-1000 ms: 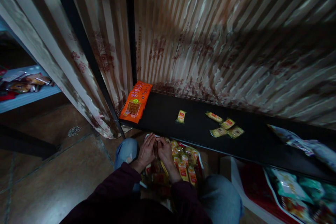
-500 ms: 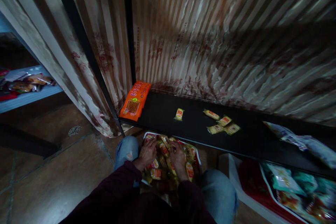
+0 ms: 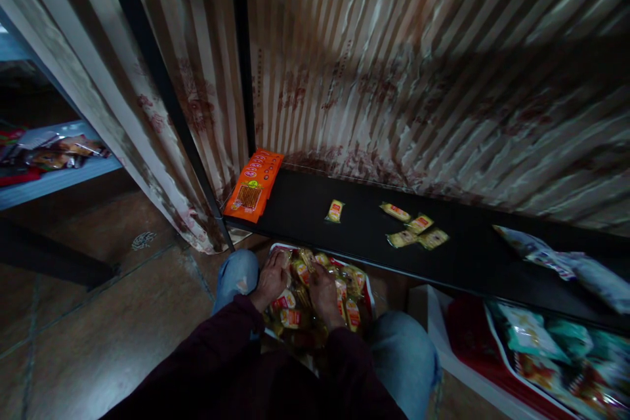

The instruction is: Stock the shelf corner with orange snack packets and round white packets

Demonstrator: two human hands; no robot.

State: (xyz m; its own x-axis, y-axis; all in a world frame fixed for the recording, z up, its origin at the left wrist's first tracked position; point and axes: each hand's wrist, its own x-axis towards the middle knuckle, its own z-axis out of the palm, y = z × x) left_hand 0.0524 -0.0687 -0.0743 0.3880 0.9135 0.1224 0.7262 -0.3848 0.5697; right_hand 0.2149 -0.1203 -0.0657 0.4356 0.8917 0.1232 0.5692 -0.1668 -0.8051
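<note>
Between my knees is a white-rimmed bin [image 3: 370,298] full of small yellow-wrapped snack packets [image 3: 290,319] with red-orange labels. At its left side my left hand [image 3: 272,279] rests on the packets, fingers stretched forward. My right hand [image 3: 322,292] lies over the middle of the heap with its fingers extended among the packets; its fingertips are partly hard to make out. Neither hand visibly lifts a packet. On the black shelf [image 3: 305,200] just beyond the bin, one loose packet [image 3: 335,210] lies alone, and several more overlap in a group [image 3: 418,223] to its right.
An orange snack bag [image 3: 253,187] lies at the shelf's left end beside a black metal post [image 3: 242,52]. Crumpled plastic packaging [image 3: 556,262] is on the right. Below stands another bin [image 3: 497,335] with green packets. A striped curtain [image 3: 394,79] hangs behind.
My right hand has shifted slightly left over the packets. My left hand has moved a little left and forward, toward the bin's edge. The loose packets on the shelf stay put.
</note>
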